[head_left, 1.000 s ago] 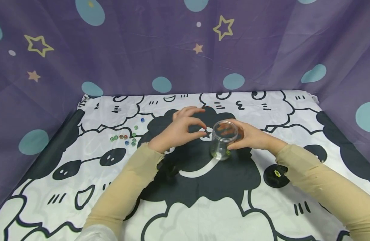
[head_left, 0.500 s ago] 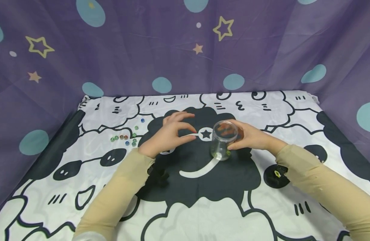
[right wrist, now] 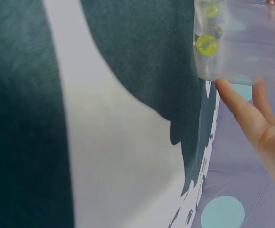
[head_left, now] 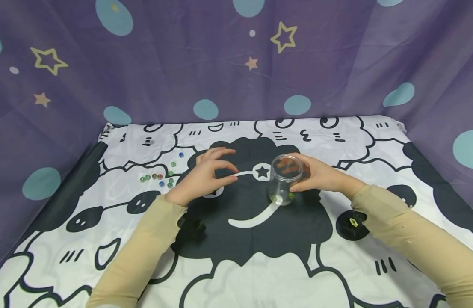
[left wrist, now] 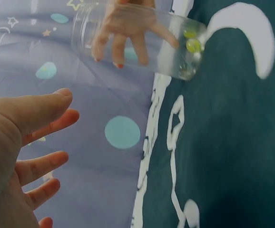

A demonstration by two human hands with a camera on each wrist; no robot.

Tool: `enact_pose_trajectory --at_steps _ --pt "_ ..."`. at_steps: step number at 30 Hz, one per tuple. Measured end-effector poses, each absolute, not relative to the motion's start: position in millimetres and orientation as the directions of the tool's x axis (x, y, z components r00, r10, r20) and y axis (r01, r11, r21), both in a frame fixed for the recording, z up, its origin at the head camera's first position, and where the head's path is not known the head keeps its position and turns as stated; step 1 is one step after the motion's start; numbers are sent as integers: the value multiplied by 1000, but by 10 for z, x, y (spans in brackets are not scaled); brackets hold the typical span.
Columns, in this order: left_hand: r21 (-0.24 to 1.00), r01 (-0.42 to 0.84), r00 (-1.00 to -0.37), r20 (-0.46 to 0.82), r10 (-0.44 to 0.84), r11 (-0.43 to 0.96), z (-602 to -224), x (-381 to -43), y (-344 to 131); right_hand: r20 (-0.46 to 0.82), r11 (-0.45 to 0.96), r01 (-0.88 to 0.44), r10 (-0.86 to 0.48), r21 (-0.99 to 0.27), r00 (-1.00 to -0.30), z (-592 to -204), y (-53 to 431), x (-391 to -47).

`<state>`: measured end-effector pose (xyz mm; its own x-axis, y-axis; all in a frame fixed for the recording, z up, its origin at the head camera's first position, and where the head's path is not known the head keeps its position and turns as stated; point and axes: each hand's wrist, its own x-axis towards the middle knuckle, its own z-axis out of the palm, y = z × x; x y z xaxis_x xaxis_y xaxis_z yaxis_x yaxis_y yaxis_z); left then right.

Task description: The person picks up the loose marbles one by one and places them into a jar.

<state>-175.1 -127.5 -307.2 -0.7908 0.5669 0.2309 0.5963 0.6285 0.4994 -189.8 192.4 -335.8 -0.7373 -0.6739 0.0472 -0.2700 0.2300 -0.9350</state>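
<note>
I see the left hand (head_left: 199, 177), spread and free, backing from the jar (head_left: 278, 186) — nearer the marbles (head_left: 171, 173) left of it. The right hand (head_left: 321, 173) grips the jar.

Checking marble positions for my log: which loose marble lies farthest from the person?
The blue marble at the back; every other loose one, including the second blue marble, lies nearer.

Plain, wrist-length beige sleeves (head_left: 413, 239)

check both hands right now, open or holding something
Left hand: open, fingers apart, holding nothing.
Right hand: holding the clear jar, thumb and fingers around its side.
</note>
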Motion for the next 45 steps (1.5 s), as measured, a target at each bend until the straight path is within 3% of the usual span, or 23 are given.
enact_pose_trajectory --at_steps 23,45 --pt "480 496 -863 180 472 723 -3164 -1683 -1925 44 237 -273 -676 -932 -735 -3357 1924 -1931" --pt "460 236 -971 76 226 856 -3011 -1666 -2782 54 233 -283 -677 -930 -734 -3357 1925 -1912"
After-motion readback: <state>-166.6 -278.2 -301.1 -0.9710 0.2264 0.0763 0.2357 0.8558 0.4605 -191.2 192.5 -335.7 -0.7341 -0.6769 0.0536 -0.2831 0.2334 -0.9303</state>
